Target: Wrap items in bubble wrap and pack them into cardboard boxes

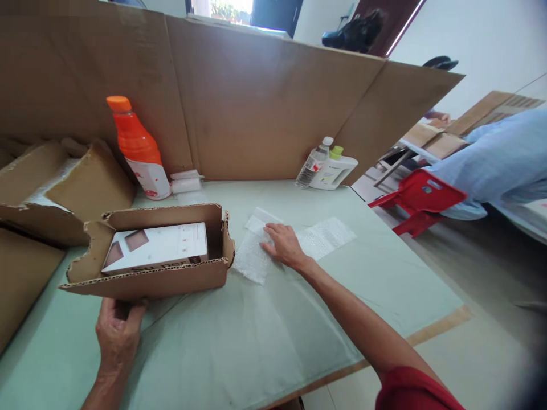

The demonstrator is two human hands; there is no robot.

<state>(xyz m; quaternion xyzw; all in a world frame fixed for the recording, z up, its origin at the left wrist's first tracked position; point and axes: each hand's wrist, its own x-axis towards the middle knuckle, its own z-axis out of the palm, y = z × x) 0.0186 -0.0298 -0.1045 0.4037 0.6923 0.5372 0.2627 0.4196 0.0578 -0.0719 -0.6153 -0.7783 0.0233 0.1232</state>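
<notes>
I am pressing my flat, open right hand (284,246) on the clear bubble-wrap sheet (294,245) lying crosswise just right of the open brown cardboard box (149,279), whose near wall my left hand (117,336) is gripping.

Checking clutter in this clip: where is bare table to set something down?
Bare: the near table between left hand and right forearm; also right of the bubble wrap, up to the bottles. Crowded: left side, around the open carton and orange bottle.

Single head-worn view, facing forward and down at close range onto the table (239,341) (cardboard partition (256,108) directly behind it).
</notes>
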